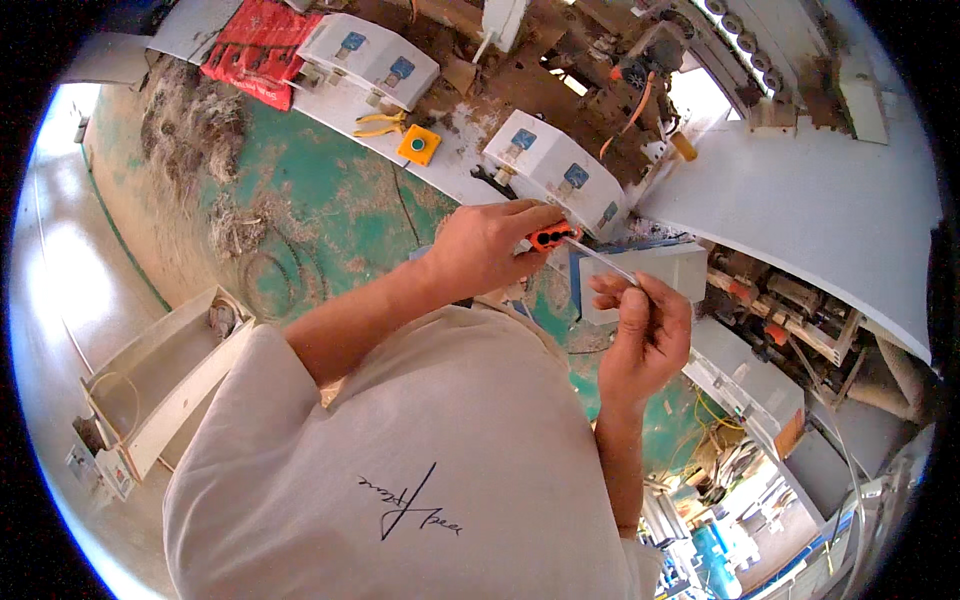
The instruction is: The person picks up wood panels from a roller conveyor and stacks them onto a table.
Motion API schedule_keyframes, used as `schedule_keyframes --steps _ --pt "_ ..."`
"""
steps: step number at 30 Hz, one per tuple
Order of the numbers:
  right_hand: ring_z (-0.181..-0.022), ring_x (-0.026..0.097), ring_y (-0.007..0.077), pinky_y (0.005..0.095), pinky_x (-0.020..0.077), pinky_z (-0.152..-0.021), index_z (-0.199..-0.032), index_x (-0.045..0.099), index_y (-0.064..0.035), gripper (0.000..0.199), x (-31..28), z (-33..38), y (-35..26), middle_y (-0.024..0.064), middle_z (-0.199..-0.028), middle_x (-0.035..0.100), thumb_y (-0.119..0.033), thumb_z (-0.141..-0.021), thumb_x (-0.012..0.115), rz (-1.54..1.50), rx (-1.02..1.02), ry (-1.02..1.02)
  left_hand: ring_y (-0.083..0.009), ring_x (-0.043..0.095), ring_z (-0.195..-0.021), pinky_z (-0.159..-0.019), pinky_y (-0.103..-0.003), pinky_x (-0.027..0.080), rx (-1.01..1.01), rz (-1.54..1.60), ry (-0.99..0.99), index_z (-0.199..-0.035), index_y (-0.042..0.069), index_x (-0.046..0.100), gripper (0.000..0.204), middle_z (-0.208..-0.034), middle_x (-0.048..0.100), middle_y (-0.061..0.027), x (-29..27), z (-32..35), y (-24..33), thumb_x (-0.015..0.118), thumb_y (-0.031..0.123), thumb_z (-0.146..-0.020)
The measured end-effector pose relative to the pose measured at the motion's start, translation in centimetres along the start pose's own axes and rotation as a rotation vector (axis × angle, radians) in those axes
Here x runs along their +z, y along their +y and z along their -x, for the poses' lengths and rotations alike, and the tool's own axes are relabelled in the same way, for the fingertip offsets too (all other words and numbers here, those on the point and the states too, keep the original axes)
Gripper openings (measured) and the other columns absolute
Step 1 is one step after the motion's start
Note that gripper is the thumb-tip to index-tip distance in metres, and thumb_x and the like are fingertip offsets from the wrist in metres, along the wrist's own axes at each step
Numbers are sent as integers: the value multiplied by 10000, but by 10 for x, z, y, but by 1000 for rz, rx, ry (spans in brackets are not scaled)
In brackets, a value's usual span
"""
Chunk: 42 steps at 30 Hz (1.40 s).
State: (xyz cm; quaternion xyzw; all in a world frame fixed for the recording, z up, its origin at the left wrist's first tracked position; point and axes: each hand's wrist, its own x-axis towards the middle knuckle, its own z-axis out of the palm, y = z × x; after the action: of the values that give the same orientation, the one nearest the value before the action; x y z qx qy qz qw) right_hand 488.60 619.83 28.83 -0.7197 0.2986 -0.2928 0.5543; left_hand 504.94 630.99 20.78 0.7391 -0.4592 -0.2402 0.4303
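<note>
My left hand (490,240) is closed around a small orange block with dark round holes (550,236), which looks like a hex key holder. A thin, straight metal rod (605,262) runs from the block to my right hand (648,335). The fingertips of that hand pinch the rod's other end. Whether the rod sits in a hole or only touches the block, I cannot tell. Just beyond my left hand is a white machine cover with blue latches (560,172). A dark open-ended wrench (490,184) lies beside this cover.
Yellow-handled pliers (380,124) and a yellow push-button box (418,145) rest on the white ledge. Another white cover (368,60) and a red bag (255,55) are farther left. Fibre waste (195,120) covers part of the green floor. Exposed machine parts (780,290) stand at right.
</note>
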Motion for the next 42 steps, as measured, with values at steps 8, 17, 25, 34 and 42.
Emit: schedule_keyframes --steps 8,17,25,34,42 --pt "-741 711 250 333 561 -679 -1091 652 -16 168 -1 -1 12 151 -929 730 -72 -933 661 481 -304 -81 -307 705 -923 -793 -391 588 67 -137 48 -1159 104 678 438 -1098 707 -99 -11 10 8 770 167 -735" --pt "-683 692 272 373 520 -591 -1344 597 -102 472 23 16 56 152 -859 714 -307 -927 684 638 199 -274 -350 685 -823 -760 -437 554 -474 31 -82 -1094 79 699 373 -889 713 -161 31 8 -72 699 360 -849" --pt "-767 695 249 385 540 -706 -1297 610 -43 416 -25 123 140 171 -878 715 -250 -937 642 636 654 -311 -378 699 -847 -729 -461 553 -675 -447 -16 -912 4 701 487 -847 713 -216 68 -53 -363 703 478 -797" --pt "-758 710 186 319 543 -583 -1244 616 2 372 -128 374 206 154 -898 720 -195 -929 632 170 1214 291 -384 670 -906 -803 -477 533 -800 -359 120 -964 -8 686 395 -931 706 -214 117 -70 -347 674 354 -806" --pt "-621 667 185 306 526 -579 -1027 658 67 310 -176 565 249 134 -813 710 -217 -907 692 74 1391 682 -334 695 -939 -817 -499 536 -278 -937 -772 -1020 115 703 267 -993 722 -149 167 90 -271 562 313 -910"
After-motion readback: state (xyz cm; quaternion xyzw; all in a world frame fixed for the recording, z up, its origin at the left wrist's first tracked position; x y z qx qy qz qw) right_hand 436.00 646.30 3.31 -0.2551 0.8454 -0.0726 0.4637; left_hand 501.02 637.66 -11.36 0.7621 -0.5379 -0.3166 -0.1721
